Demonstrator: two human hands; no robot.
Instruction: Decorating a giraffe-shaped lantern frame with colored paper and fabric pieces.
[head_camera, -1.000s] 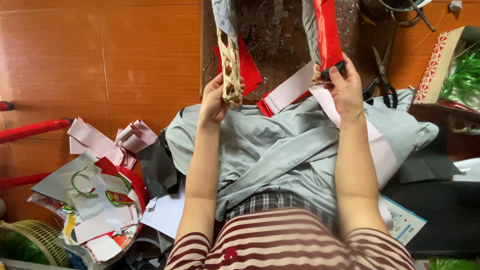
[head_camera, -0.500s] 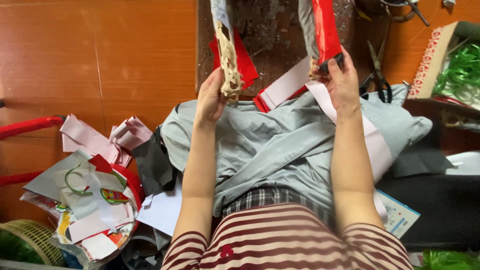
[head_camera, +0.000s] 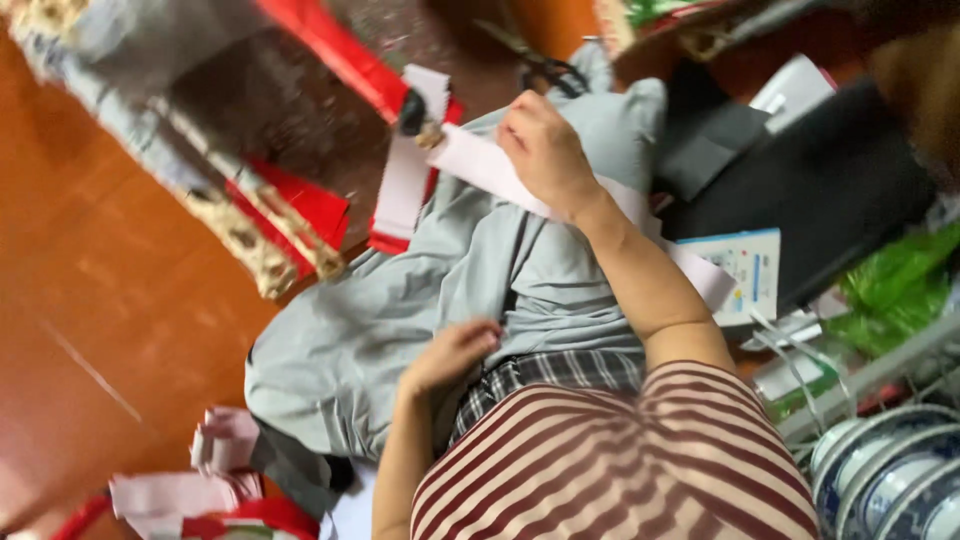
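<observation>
right hand (head_camera: 545, 155) grips pink paper strip (head_camera: 480, 160) | left hand (head_camera: 450, 355) loosely curled, empty, on grey cloth (head_camera: 380, 320)

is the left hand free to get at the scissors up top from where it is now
Probably not easily: the left hand rests low on the grey cloth, while the scissors lie beyond the right hand and its pale strip.

Our left hand (head_camera: 455, 352) sits low near our waist, fingers loosely curled, while our right hand (head_camera: 545, 152) reaches forward, arm extended, fingers bent.
</observation>
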